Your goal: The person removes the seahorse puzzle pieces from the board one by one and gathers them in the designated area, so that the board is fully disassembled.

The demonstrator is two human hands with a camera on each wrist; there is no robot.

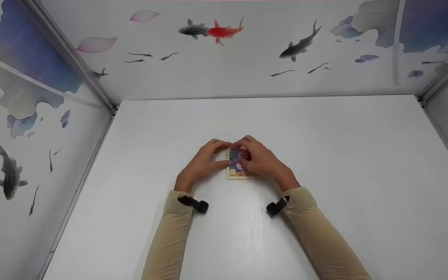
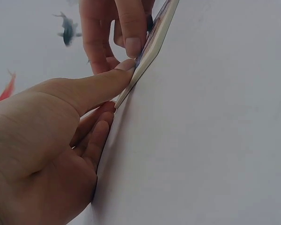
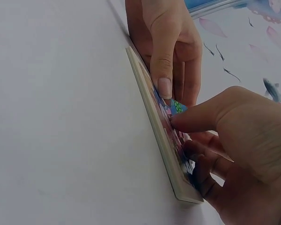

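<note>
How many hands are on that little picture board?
2: the left hand at the left side of the picture board, the right hand over its right side. Some fingertips are hidden, but both hands show.

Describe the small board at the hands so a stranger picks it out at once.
Find the white table, then follow the two tan sleeves to where the left hand and right hand come together. Between them is a small, thin, pale-edged board. Its multicoloured printed face sets it apart from the plain table and sleeves.
</note>
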